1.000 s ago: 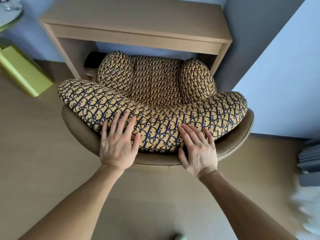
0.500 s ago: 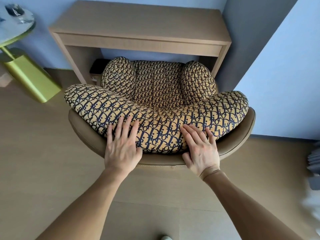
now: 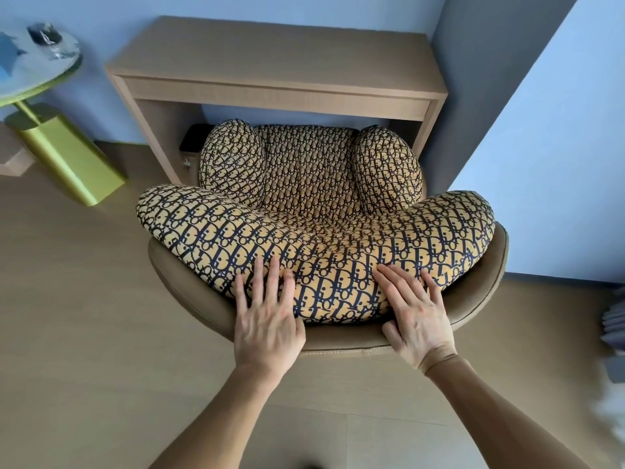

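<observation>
A round tan chair stands pushed under a wooden desk. A thick cushion in a yellow and navy letter print fills its seat and backrest. My left hand lies flat on the cushion's near edge, fingers straight and spread, palm over the chair's back rim. My right hand lies flat to the right on the same edge, its thumb down on the tan rim. Neither hand grips anything.
A round side table on a lime-green base stands at the left with a dark object on top. Blue walls close in behind and to the right. Wood floor surrounds the chair. A grey and white blurred shape sits at the right edge.
The view has drifted so the chair, desk and side table sit further right and lower. Both hands stay flat on the cushion's near edge.
</observation>
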Demonstrator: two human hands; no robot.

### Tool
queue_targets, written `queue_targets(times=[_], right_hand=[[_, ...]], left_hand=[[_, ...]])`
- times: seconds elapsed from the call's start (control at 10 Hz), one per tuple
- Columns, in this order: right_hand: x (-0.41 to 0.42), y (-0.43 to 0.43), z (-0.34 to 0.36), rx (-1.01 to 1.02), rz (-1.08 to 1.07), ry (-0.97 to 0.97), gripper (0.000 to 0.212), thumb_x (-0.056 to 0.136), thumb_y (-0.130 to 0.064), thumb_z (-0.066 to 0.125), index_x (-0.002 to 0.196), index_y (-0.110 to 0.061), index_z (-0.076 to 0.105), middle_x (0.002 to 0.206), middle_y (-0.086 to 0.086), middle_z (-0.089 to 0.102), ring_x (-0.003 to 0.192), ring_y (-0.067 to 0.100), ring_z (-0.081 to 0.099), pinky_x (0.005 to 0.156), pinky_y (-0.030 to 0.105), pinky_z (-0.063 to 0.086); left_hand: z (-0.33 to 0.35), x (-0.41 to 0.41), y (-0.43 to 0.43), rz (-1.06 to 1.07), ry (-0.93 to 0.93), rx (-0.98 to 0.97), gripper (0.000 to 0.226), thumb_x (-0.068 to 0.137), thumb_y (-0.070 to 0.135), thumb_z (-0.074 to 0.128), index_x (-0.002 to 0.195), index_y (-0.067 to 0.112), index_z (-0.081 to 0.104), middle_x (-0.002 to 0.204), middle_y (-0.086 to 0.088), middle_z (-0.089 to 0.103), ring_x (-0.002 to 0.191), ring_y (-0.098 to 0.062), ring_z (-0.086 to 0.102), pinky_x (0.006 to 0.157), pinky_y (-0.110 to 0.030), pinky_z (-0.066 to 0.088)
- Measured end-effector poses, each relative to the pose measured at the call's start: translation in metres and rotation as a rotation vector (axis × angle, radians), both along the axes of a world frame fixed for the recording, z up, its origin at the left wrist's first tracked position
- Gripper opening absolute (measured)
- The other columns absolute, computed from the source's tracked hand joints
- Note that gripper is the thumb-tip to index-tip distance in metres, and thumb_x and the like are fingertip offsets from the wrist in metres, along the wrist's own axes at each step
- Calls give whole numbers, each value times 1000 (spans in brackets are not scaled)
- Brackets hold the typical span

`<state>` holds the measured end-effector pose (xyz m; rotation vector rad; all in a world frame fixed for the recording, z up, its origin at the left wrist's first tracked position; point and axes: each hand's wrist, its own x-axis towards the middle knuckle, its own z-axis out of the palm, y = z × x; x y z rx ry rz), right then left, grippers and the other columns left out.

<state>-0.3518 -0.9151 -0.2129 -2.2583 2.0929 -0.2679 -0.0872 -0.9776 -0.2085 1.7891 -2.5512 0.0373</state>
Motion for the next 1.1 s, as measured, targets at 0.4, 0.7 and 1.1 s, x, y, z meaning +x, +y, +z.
queue_targets(times=[0.4, 0.7, 1.1], right_hand=[[34, -33, 21, 30, -41, -20, 86, 81, -42, 41, 164, -24, 28, 169, -10, 32, 159, 11, 22, 129, 57, 11], [70, -45, 14, 35, -99, -49, 84, 83, -44, 37, 164, -26, 23, 171, -9, 30, 160, 13, 18, 130, 57, 8], [111, -57, 108, 264, -175, -13, 85, 103, -50, 50, 167, -24, 0, 177, -4, 0, 163, 21, -6, 126, 66, -2]], left_hand=[[9, 30, -44, 9, 11, -22, 77, 85, 31, 58, 157, 18, 33, 174, -7, 15, 162, -28, 4, 128, -58, 11], [7, 63, -70, -20, 39, -36, 81, 78, 23, 71, 153, 19, 39, 171, -5, 25, 161, -27, 12, 128, -57, 16], [97, 67, -54, 1, 78, 114, 87, 96, 55, 53, 164, 29, 5, 175, -7, 6, 161, -33, -2, 128, -59, -4]])
